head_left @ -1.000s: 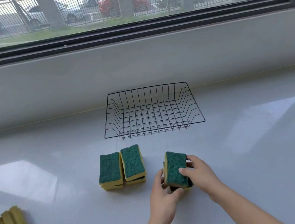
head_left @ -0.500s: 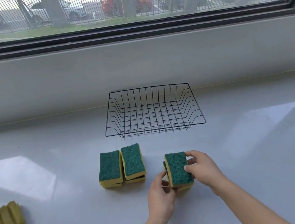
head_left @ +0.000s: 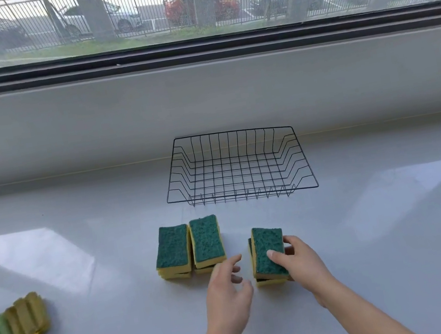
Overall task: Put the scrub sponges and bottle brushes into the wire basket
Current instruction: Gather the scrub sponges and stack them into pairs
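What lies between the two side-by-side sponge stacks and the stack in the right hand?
In the head view, the left hand, holding nothing, has its fingers in that gap; otherwise bare counter. The right hand grips its stack.

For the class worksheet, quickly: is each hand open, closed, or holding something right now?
Left hand: open, fingers loose, holding nothing.
Right hand: grips the right-hand stack of scrub sponges, thumb on the green top.
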Available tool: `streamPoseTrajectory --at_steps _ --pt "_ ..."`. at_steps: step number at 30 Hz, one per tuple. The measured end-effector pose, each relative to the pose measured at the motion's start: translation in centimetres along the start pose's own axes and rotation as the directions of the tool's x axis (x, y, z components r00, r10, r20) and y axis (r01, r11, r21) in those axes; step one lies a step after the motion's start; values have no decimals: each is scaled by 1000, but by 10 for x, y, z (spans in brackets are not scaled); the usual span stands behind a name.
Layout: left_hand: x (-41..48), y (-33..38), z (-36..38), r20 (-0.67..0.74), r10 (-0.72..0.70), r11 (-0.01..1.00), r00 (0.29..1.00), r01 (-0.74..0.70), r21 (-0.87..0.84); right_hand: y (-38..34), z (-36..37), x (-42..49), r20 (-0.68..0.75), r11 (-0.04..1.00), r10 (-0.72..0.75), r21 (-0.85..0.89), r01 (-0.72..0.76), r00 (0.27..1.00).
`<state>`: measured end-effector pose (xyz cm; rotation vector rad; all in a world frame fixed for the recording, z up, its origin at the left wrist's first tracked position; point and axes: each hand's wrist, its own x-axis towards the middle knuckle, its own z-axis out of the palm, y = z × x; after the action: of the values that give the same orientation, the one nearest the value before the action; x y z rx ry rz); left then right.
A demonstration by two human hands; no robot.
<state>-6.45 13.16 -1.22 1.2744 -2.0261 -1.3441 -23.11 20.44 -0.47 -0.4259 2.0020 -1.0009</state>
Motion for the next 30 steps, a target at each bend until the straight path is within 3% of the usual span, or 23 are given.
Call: streamPoseTrajectory --at_steps 6,11,14,18,30 --pt "5 -9 -63 -245 171 983 954 -147 114 -25 17 13 -21 999 -24 -40 23 999" --pt "21 -19 -100 -414 160 974 896 -75 214 -43 25 28 -6 996 -41 -85 40 999" --pt "36 -27 -110 -352 52 971 934 35 236 -49 31 33 15 995 -41 -95 42 999" --pt "48 -30 -114 -173 -144 979 974 167 121 -53 38 36 32 994 -48 -100 51 998" --pt "56 -39 -120 -64 -155 985 986 159 72 -61 47 33 117 981 -100 -154 118 988"
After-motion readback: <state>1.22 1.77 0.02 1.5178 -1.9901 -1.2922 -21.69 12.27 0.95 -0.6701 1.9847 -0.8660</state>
